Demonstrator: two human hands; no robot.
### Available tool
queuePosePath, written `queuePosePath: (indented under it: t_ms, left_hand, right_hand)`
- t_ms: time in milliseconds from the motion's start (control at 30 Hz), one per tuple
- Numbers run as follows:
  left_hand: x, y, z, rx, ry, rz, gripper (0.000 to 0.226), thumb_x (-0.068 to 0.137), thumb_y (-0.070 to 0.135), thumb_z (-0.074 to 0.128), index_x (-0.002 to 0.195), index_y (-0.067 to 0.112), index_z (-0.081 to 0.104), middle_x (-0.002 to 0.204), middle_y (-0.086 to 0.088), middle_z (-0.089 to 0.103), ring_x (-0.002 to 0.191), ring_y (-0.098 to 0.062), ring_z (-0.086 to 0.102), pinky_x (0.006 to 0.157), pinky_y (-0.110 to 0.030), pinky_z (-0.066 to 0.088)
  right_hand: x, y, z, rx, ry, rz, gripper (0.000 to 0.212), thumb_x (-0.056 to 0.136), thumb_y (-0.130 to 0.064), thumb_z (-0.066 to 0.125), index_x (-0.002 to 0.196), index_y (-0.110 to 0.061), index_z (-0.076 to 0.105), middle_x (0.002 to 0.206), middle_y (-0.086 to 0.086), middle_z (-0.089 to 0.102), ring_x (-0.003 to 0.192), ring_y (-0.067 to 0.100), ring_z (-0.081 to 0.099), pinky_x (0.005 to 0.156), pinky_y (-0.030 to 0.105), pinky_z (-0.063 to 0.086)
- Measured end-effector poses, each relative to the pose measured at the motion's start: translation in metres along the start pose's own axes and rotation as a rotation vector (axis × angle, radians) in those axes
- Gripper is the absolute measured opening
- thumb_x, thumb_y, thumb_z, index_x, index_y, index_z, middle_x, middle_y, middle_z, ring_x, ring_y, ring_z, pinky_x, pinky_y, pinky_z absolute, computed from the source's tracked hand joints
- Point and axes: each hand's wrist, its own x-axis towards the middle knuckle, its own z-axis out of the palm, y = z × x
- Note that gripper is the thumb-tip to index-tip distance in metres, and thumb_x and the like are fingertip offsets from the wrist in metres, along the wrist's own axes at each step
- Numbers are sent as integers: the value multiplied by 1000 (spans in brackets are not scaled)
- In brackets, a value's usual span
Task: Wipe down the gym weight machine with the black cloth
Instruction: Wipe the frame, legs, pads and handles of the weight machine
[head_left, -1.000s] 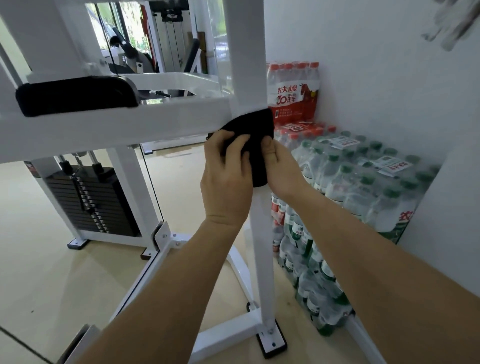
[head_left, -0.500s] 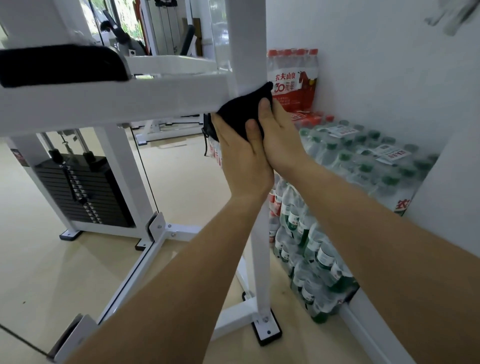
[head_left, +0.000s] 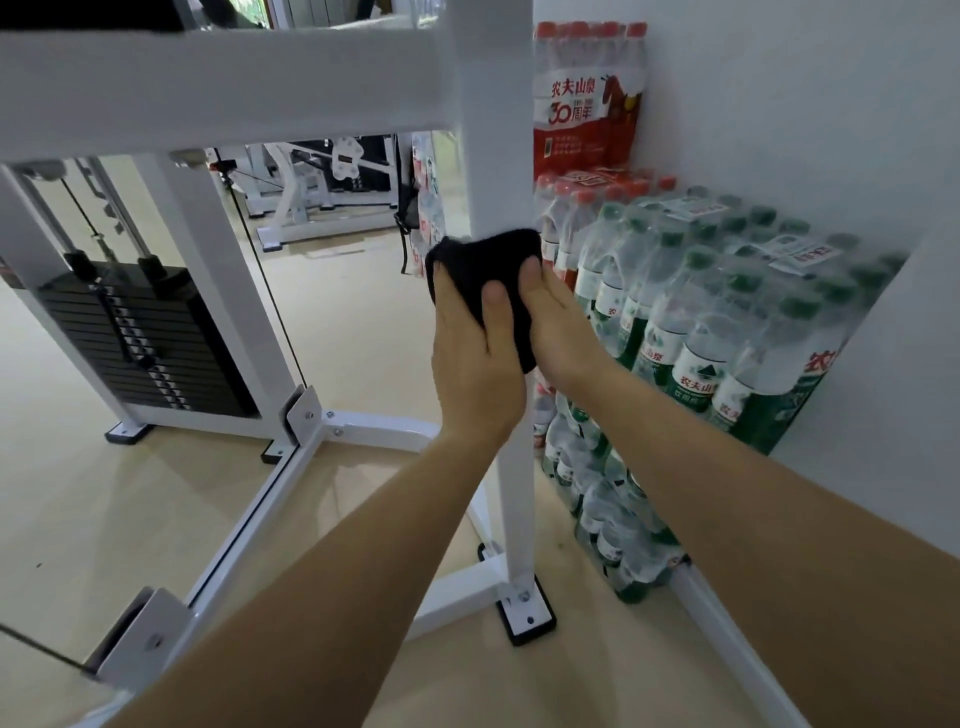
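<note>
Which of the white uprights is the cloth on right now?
The near upright beside the bottled water, with the black cloth wrapped round it; the others flank the weight stack.

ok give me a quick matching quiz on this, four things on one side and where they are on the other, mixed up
Things:
1. black cloth
2. weight stack
3. red-labelled bottle pack
4. green-capped bottles

Places:
a. stacked from the floor up, right of the post
b. wrapped on the white post
c. low on the far left
d. upright on top of other bottles, against the wall

Pairs: 1-b, 2-c, 3-d, 4-a
</note>
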Motion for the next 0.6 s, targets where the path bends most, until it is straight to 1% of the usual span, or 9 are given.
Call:
queuePosePath:
  t_ms: [67, 133, 267, 333, 367, 433, 467, 533, 600]
  left_hand:
    - [22, 10, 8, -42, 69, -21, 70, 97, 60, 29, 151, 15, 30, 141, -3, 52, 125, -16, 53, 98, -36, 49]
    - [29, 6, 16, -32, 111, -14, 74, 96, 62, 29, 152, 13, 28, 144, -5, 49, 127, -19, 52, 98, -40, 50]
    - [11, -23, 22, 29, 118, 47, 76, 96, 60, 30, 157, 15, 20, 152, -1, 44, 132, -15, 50, 96, -28, 48]
    - [-5, -44, 23, 52, 83, 52, 76, 97, 59, 32, 158, 17, 14, 155, -1, 41, 134, -17, 49, 97, -33, 50]
    - [-15, -54, 23, 60, 56, 53, 76, 98, 58, 33, 159, 18, 12, 156, -1, 39, 135, -18, 49, 98, -34, 50]
    - [-39, -78, 22, 72, -10, 56, 75, 99, 55, 33, 159, 18, 8, 159, 1, 35, 136, -17, 47, 98, -30, 49]
    - [-50, -89, 21, 74, -45, 46, 75, 99, 53, 34, 160, 18, 6, 160, 2, 33, 138, -16, 46, 99, -28, 47]
    - [-66, -103, 17, 85, -110, 14, 76, 99, 52, 34, 160, 19, 4, 162, 2, 29, 140, -16, 42, 103, -33, 47]
    - [-68, -102, 12, 109, -156, -8, 75, 99, 52, 34, 160, 20, 4, 161, 3, 30, 140, -16, 43, 102, -39, 48]
  right_hand:
    - [9, -14, 1, 3, 25, -48, 59, 97, -55, 31, 136, -18, 55, 128, 1, 65, 120, 15, 61, 109, 42, 46]
    - [14, -16, 3, -5, 49, -105, 62, 97, -58, 29, 135, -18, 57, 125, 0, 67, 118, 14, 63, 107, 42, 47]
    - [7, 25, 6, -67, 110, -161, 57, 102, -48, 25, 136, -15, 56, 126, -1, 66, 119, 11, 61, 106, 39, 48]
    - [-1, 61, 6, -48, 81, -136, 58, 103, -50, 24, 136, -16, 56, 129, 0, 65, 122, 11, 60, 109, 40, 46]
    - [-7, 80, 5, -44, 69, -111, 59, 101, -56, 24, 135, -18, 56, 130, 0, 64, 124, 12, 59, 110, 41, 45]
    - [-20, 112, 6, -73, 53, -48, 69, 96, -71, 25, 136, -23, 54, 133, 0, 62, 128, 14, 56, 112, 44, 42]
    - [-28, 125, 6, -90, 50, -22, 72, 95, -72, 24, 138, -22, 53, 135, 1, 61, 130, 14, 54, 114, 43, 40]
    - [-40, 140, 6, -96, 32, 28, 70, 99, -60, 23, 144, -14, 49, 138, 4, 58, 132, 15, 52, 116, 42, 38]
    - [-45, 136, 5, -71, 13, 49, 65, 100, -50, 24, 147, -12, 44, 142, 4, 55, 134, 14, 49, 118, 41, 35]
